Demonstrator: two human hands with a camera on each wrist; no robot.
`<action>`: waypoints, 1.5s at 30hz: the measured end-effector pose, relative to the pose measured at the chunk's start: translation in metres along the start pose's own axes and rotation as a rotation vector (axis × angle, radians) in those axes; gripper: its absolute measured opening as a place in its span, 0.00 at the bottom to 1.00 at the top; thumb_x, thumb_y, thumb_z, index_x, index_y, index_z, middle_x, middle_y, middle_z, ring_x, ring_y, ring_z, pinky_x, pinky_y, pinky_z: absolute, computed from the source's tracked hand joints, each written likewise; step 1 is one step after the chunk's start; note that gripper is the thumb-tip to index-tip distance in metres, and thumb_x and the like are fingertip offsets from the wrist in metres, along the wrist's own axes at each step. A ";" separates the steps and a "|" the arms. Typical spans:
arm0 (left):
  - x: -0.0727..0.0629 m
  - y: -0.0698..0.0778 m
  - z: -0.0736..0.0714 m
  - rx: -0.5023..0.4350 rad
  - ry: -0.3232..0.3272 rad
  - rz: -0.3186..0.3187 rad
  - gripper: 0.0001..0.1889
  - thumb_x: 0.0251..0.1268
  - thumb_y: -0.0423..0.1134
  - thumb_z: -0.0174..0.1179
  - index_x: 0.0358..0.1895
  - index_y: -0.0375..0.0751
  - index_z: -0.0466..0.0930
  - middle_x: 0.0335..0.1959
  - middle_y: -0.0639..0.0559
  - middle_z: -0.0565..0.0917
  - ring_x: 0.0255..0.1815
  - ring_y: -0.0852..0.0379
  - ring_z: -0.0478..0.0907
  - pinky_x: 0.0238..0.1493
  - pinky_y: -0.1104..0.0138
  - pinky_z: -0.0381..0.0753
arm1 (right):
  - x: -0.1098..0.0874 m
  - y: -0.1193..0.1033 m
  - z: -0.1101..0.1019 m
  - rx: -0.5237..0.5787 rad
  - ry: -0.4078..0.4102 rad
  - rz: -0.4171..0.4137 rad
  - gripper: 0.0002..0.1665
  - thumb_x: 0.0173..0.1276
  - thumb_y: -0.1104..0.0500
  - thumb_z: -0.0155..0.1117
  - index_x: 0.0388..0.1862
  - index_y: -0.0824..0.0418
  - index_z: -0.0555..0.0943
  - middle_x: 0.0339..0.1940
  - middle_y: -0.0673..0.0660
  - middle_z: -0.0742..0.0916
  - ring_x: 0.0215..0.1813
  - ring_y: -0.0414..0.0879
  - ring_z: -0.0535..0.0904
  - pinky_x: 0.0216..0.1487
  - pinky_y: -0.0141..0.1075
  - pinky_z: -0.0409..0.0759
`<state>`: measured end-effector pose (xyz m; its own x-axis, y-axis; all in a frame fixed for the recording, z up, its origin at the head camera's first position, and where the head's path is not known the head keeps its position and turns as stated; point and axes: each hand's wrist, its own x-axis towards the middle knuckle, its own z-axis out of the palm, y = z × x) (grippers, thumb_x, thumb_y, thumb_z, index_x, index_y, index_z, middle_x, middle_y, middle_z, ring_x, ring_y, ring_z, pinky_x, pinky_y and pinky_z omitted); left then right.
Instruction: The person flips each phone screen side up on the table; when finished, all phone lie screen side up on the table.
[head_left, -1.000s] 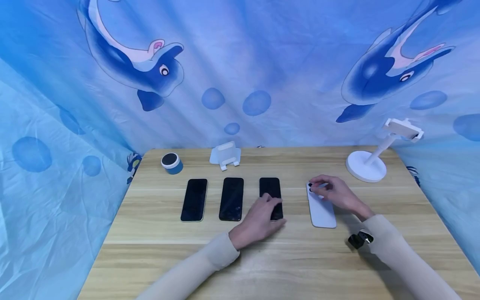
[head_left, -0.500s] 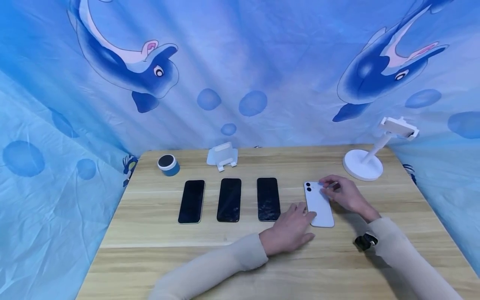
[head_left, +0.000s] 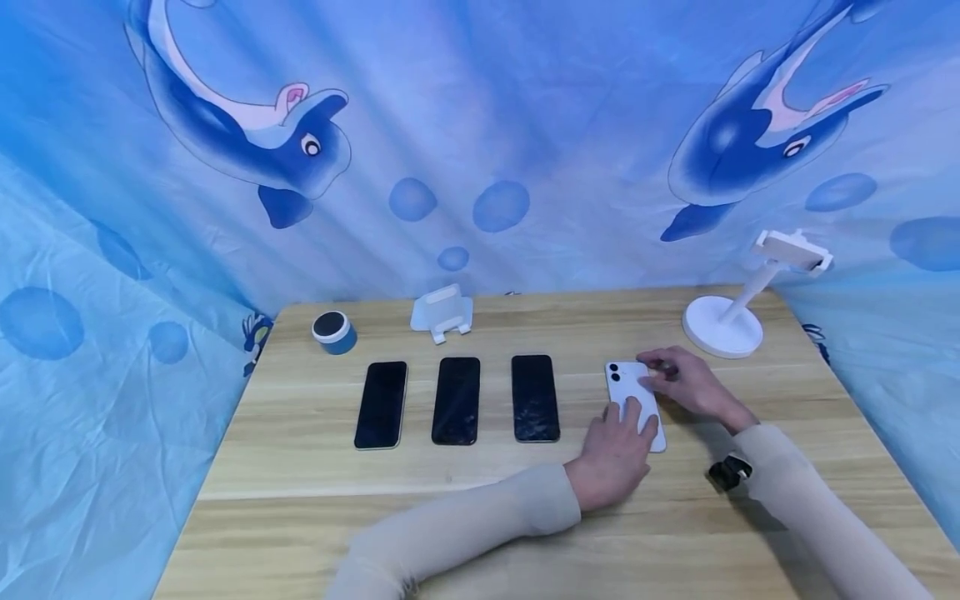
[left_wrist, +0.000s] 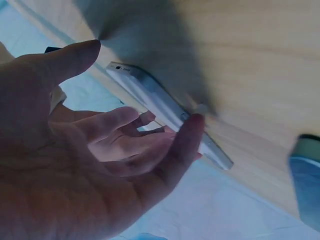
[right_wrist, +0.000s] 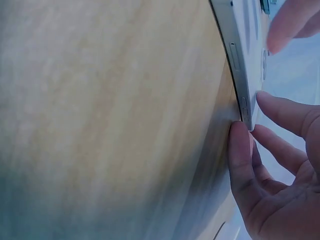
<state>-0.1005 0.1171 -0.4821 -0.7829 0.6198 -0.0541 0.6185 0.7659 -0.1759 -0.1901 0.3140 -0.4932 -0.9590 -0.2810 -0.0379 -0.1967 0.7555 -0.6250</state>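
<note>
A white smartphone [head_left: 634,380] lies back up on the wooden table at the right of a row, its two camera lenses at the upper left. My right hand [head_left: 690,382] is at its upper right corner; in the right wrist view a thumb and fingers [right_wrist: 240,142] pinch the corner between edge and back. My left hand [head_left: 611,454] reaches over the phone's lower half with fingers spread. In the left wrist view one fingertip meets the phone's side [left_wrist: 150,92], and the thumb stands apart. Whether the other left fingers touch the back is hard to tell.
Three black smartphones lie screen up: left [head_left: 381,406], middle [head_left: 456,401] and right [head_left: 536,398]. Behind are a blue-and-white round jar [head_left: 334,333], a small white phone stand [head_left: 442,312] and a tall white stand [head_left: 723,327]. A blue dolphin-print curtain [head_left: 585,125] surrounds the table.
My left hand has moved right, from over the rightmost black smartphone to the white one. My right hand has slid from the camera lenses to the upper right corner.
</note>
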 end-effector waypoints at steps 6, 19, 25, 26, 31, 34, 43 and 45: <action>0.009 0.007 -0.003 -0.008 -0.029 -0.055 0.36 0.70 0.69 0.58 0.76 0.61 0.68 0.71 0.50 0.69 0.60 0.52 0.73 0.41 0.68 0.79 | 0.002 0.000 -0.001 0.039 -0.031 0.046 0.25 0.75 0.58 0.67 0.67 0.66 0.79 0.61 0.71 0.81 0.54 0.60 0.81 0.45 0.38 0.81; 0.023 0.019 0.001 0.066 -0.049 -0.128 0.37 0.70 0.74 0.51 0.75 0.59 0.69 0.69 0.50 0.75 0.61 0.51 0.76 0.45 0.67 0.81 | 0.005 0.002 0.000 0.076 -0.021 0.085 0.26 0.73 0.55 0.70 0.65 0.67 0.81 0.58 0.69 0.85 0.51 0.55 0.83 0.46 0.36 0.77; 0.027 0.020 0.002 0.100 0.004 -0.119 0.33 0.72 0.71 0.52 0.69 0.55 0.75 0.65 0.48 0.79 0.55 0.50 0.81 0.37 0.65 0.82 | 0.006 0.000 0.001 0.081 -0.016 0.115 0.27 0.73 0.54 0.70 0.66 0.66 0.80 0.57 0.69 0.86 0.52 0.56 0.84 0.45 0.36 0.78; 0.028 0.020 0.002 0.105 0.007 -0.115 0.32 0.73 0.71 0.51 0.68 0.55 0.75 0.65 0.47 0.79 0.55 0.50 0.81 0.36 0.65 0.82 | 0.006 0.000 0.001 0.081 -0.015 0.124 0.27 0.73 0.55 0.69 0.66 0.66 0.80 0.57 0.69 0.87 0.51 0.56 0.84 0.45 0.36 0.78; 0.029 0.019 0.001 0.114 -0.003 -0.109 0.33 0.72 0.72 0.50 0.69 0.56 0.75 0.65 0.47 0.79 0.54 0.51 0.82 0.36 0.65 0.83 | 0.006 0.000 0.004 0.072 -0.010 0.143 0.26 0.73 0.55 0.69 0.66 0.66 0.80 0.57 0.69 0.87 0.51 0.56 0.84 0.45 0.37 0.78; 0.029 0.020 0.002 0.127 -0.001 -0.110 0.34 0.70 0.74 0.51 0.67 0.56 0.76 0.64 0.47 0.80 0.53 0.51 0.83 0.36 0.66 0.83 | 0.006 -0.001 0.004 0.071 -0.012 0.145 0.26 0.73 0.55 0.69 0.65 0.66 0.80 0.57 0.69 0.86 0.52 0.57 0.84 0.45 0.37 0.77; 0.029 0.019 0.005 0.134 0.057 -0.084 0.31 0.73 0.68 0.52 0.66 0.50 0.77 0.62 0.45 0.83 0.51 0.48 0.85 0.40 0.65 0.84 | 0.005 -0.003 0.004 0.073 -0.038 0.173 0.27 0.74 0.53 0.68 0.66 0.65 0.79 0.58 0.69 0.85 0.51 0.55 0.83 0.45 0.36 0.77; 0.028 0.019 0.004 0.126 0.057 -0.075 0.30 0.74 0.64 0.52 0.69 0.50 0.75 0.62 0.44 0.83 0.52 0.47 0.85 0.41 0.64 0.85 | 0.006 -0.003 0.003 0.069 -0.035 0.177 0.28 0.75 0.51 0.67 0.66 0.65 0.79 0.59 0.70 0.85 0.52 0.56 0.83 0.45 0.36 0.76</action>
<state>-0.1115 0.1482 -0.4906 -0.8195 0.5727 0.0189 0.5418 0.7853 -0.2996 -0.1942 0.3079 -0.4941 -0.9693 -0.1687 -0.1789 -0.0096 0.7528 -0.6582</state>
